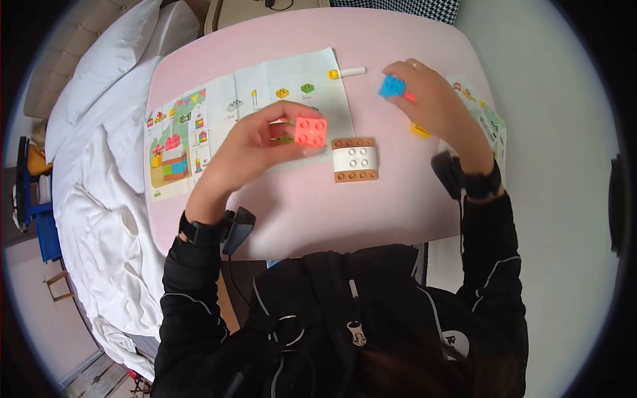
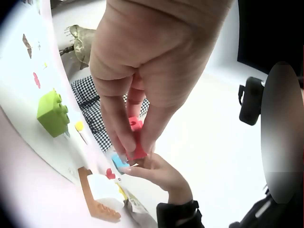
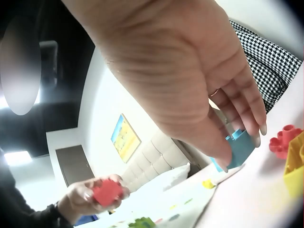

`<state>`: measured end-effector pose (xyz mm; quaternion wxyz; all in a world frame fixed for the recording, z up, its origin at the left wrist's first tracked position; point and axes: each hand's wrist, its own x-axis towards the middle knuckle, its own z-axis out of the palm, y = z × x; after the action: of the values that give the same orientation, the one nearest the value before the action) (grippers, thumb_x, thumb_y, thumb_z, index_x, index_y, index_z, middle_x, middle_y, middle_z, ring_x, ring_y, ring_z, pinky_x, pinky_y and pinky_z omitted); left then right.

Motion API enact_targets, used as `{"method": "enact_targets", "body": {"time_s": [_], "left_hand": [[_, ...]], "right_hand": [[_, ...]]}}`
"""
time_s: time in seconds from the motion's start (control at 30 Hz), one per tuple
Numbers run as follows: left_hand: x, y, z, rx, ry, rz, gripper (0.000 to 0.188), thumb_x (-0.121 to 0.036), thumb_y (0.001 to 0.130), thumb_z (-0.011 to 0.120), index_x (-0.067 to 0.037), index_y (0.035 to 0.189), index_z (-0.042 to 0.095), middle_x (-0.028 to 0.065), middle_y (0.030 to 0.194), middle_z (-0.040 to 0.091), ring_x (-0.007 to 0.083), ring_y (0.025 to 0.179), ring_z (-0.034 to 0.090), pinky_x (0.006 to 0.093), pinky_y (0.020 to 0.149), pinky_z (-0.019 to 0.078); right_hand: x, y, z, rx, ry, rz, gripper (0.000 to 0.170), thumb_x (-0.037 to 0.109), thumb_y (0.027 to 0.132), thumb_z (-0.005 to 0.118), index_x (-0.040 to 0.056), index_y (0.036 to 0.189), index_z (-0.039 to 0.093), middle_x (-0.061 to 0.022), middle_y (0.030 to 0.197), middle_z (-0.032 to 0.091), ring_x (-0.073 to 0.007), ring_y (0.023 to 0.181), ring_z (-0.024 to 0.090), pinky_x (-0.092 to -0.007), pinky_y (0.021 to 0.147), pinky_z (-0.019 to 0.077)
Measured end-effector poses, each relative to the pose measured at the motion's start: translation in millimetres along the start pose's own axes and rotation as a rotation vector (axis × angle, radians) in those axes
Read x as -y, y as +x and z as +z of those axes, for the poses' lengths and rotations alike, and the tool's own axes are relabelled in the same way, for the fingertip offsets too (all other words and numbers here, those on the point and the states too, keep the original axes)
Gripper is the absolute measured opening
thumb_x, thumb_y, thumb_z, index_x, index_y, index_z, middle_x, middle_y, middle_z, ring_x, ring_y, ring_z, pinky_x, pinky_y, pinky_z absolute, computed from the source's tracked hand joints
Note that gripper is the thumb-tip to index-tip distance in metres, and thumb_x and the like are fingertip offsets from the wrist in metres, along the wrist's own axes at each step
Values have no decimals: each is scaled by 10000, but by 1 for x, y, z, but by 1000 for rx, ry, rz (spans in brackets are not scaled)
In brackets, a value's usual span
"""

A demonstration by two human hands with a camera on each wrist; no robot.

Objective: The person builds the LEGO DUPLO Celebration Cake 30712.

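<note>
My left hand [image 1: 249,146] pinches a coral-red toy brick [image 1: 310,132] between thumb and fingers, its studs facing up, over the instruction sheet's near edge. Over to the right, my right hand [image 1: 434,99] grips a blue toy brick [image 1: 391,87] by its sides, low over the pink table. Between the hands and closer to my body lies a brown and white brick assembly [image 1: 353,160]. A red flower piece [image 3: 286,142] and a yellow brick [image 1: 420,131] sit beside my right hand. The left wrist view shows a green brick [image 2: 52,116] on the sheet, mostly covered by my left hand from above.
The unfolded instruction sheet [image 1: 225,86] covers the table's left side. Beyond its far corner lies a white stick with a yellow end [image 1: 345,72]. A printed packet [image 1: 488,109] is at the right edge of the pink table [image 1: 398,219]. A white bed stands to the left.
</note>
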<state>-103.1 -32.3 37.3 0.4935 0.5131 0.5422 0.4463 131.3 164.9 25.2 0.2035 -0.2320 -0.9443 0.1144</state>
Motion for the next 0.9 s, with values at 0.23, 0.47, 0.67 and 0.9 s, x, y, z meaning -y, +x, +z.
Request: {"method": "enact_targets", "body": {"time_s": [0.23,0.47,0.67,0.9], "left_hand": [[-12,-13,25,-75,456,15,313,-18,823,746,-6,1124,661,108,1158,654,176,954,668,283,791,574],[2,-15,31,-177,550,157,329,-39,833,739,-14,1148,648,115,1093,656,219,953,671,304,796,598],[7,-24,41,-138,510,223,290,-98,874,713,-5,1132,621,133,1061,614,296,925,682,350,808,580],[20,-42,61,-98,571,274,357,-146,834,755,-26,1143,623,117,1063,586,292,869,668,368,746,556]], "right_hand": [[47,-53,-30,209,208,29,328,125,843,657,69,1160,595,-108,1086,606,-311,1032,582,-388,881,470],[50,-58,-22,193,203,109,281,102,839,639,71,1116,603,-86,1075,603,-298,1005,587,-373,861,470],[64,-64,-20,206,308,117,286,93,829,655,68,1110,609,-94,1042,605,-299,981,588,-365,851,469],[77,-90,-27,284,290,68,350,105,797,694,88,1132,596,-77,1014,576,-295,883,603,-390,748,498]]}}
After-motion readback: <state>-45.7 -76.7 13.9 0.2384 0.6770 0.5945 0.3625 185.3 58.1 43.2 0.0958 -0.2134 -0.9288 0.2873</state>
